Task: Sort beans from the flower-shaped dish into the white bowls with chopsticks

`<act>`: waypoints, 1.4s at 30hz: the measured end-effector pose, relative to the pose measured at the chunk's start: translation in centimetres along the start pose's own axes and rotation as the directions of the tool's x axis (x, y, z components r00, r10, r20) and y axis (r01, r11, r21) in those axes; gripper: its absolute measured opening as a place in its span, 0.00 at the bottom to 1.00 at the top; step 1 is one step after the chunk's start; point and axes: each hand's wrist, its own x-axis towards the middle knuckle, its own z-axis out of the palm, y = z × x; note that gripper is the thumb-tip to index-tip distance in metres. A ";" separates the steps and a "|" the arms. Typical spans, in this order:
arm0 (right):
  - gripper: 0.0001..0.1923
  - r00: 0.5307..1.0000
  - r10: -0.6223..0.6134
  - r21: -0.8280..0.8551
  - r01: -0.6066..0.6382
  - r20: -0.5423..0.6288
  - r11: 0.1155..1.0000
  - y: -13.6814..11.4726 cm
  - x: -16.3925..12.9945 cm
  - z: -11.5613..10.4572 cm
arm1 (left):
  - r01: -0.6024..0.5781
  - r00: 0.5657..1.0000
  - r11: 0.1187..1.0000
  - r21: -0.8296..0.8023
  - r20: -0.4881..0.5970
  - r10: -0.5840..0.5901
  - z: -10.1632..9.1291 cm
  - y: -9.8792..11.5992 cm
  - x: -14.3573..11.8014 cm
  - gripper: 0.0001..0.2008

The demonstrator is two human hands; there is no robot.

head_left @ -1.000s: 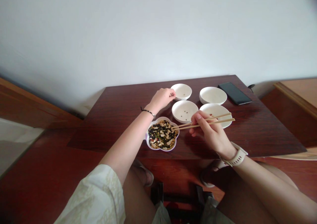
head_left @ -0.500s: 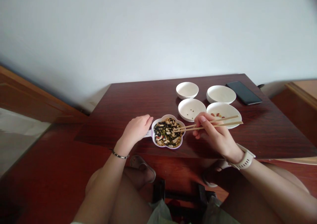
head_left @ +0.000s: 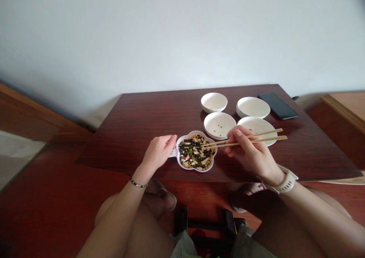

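My right hand (head_left: 251, 147) is closed round a pair of wooden chopsticks (head_left: 266, 136), whose tips reach into a flower-shaped dish (head_left: 197, 169) with a short handle. Mixed beans, dark seeds and pale nuts (head_left: 195, 151) fill the dish. At its left side, the closed fingers of my left hand (head_left: 159, 150) grip the handle and rim, partly covering the handle. Just beyond my right hand stands a white bowl (head_left: 266, 126), its contents mostly hidden by the hand. Left of it, another white bowl (head_left: 212, 130) holds several small green beans.
Two more white bowls, a left one (head_left: 213, 102) and a right one (head_left: 253, 107), stand farther back. A dark phone (head_left: 278, 105) lies at the back right of the brown table (head_left: 137, 125). The wall (head_left: 171, 41) rises behind the table.
The view has shifted slightly. The chopstick tips remain in the mix, with their back ends a little higher and farther right. My left fingers have bent in more at the handle.
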 end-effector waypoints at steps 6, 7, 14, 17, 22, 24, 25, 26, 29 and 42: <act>0.17 1.000 0.022 0.005 -0.022 0.017 1.000 0.9 0.1 -0.4 | -0.003 1.000 1.000 -0.020 0.027 0.003 0.7 0.7 0.5 0.25; 0.18 1.000 0.024 -0.001 -0.024 0.018 1.000 1.0 0.1 -0.4 | -0.003 0.999 1.000 -0.029 0.033 0.004 0.7 0.8 0.5 0.25; 0.18 0.999 0.036 -0.028 -0.035 0.035 0.999 1.1 0.2 -0.1 | -0.019 0.999 0.999 -0.047 0.042 0.021 1.1 1.2 0.4 0.23; 0.18 1.000 0.019 -0.032 -0.018 0.022 0.999 0.9 0.2 -0.1 | -0.022 0.999 0.999 -0.040 0.047 0.024 1.1 1.1 0.4 0.24; 0.18 1.000 -0.004 -0.064 0.004 0.000 0.998 0.3 0.2 -0.5 | -0.030 0.998 0.999 -0.040 0.057 0.032 1.2 1.0 0.3 0.24; 0.18 1.000 0.011 -0.067 -0.010 0.004 0.998 0.3 0.2 -0.6 | -0.029 0.998 0.999 -0.043 0.058 0.031 1.2 1.0 0.3 0.24; 0.18 1.000 0.018 -0.061 -0.017 0.005 0.998 0.4 0.3 -0.6 | -0.028 0.998 0.999 -0.042 0.058 0.031 1.2 1.0 0.3 0.24; 0.18 1.000 0.023 -0.054 -0.023 0.007 0.998 0.4 0.3 -0.6 | -0.029 0.998 0.999 -0.040 0.058 0.031 1.3 1.0 0.4 0.24; 0.20 1.000 0.020 -0.056 -0.019 0.011 0.998 0.4 0.3 -0.5 | -0.031 0.998 0.999 -0.028 0.060 0.033 1.3 0.9 0.4 0.24; 0.19 0.997 0.009 -0.066 -0.004 0.072 0.998 1.1 0.3 -0.3 | -0.024 0.998 0.999 -0.026 0.050 0.025 1.4 1.0 0.2 0.23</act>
